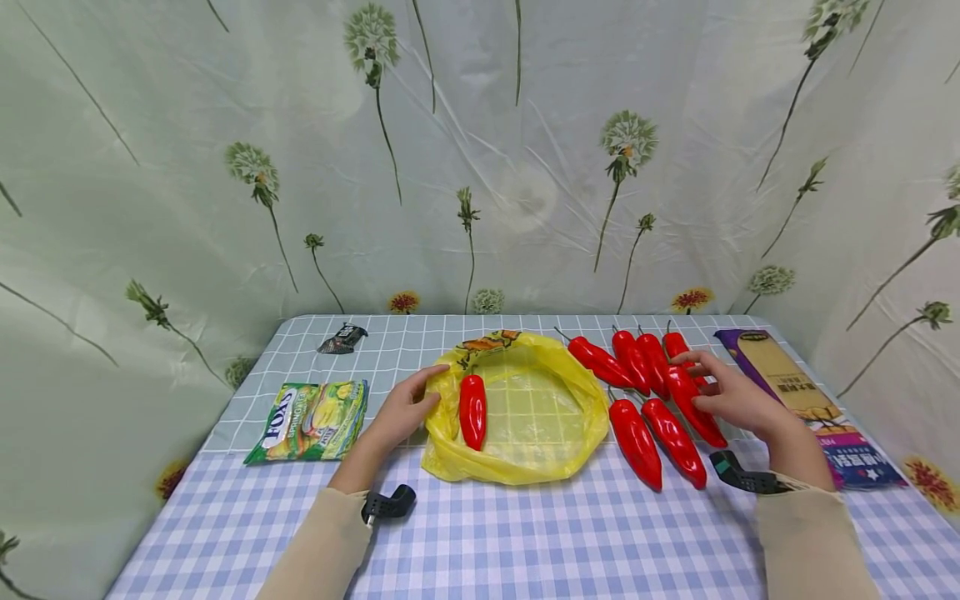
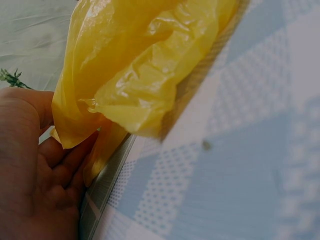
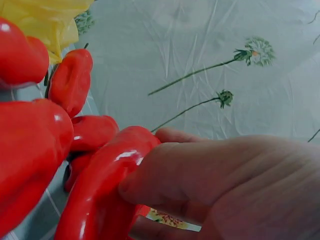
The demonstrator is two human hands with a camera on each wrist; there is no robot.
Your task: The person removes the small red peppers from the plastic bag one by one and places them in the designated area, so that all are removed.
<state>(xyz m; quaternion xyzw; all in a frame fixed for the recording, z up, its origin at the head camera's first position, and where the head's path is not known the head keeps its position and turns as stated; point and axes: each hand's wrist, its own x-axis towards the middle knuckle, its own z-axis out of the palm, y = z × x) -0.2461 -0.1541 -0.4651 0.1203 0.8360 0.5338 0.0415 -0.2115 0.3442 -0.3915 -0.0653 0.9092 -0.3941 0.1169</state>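
Note:
A yellow plastic bag (image 1: pixel 517 473) lies spread with its mouth open in the middle of the table, and one red chili pepper (image 1: pixel 472 412) is inside it near the left wall. My left hand (image 1: pixel 402 406) holds the bag's left rim, with the film between thumb and fingers in the left wrist view. At the right, my right hand (image 1: pixel 738 398) grips a red chili pepper (image 3: pixel 112 175), thumb on the near side and fingers on the far side. Several more red chili peppers (image 1: pixel 636 442) lie between that hand and the bag.
A green snack packet (image 1: pixel 315 421) lies left of the left hand, with a small black wrapper (image 1: pixel 343 338) behind it. Beyond the right hand lies a long purple and tan packet (image 1: pixel 795 383). A printed curtain (image 1: pixel 525 167) hangs behind the checked tablecloth (image 1: pixel 525 542).

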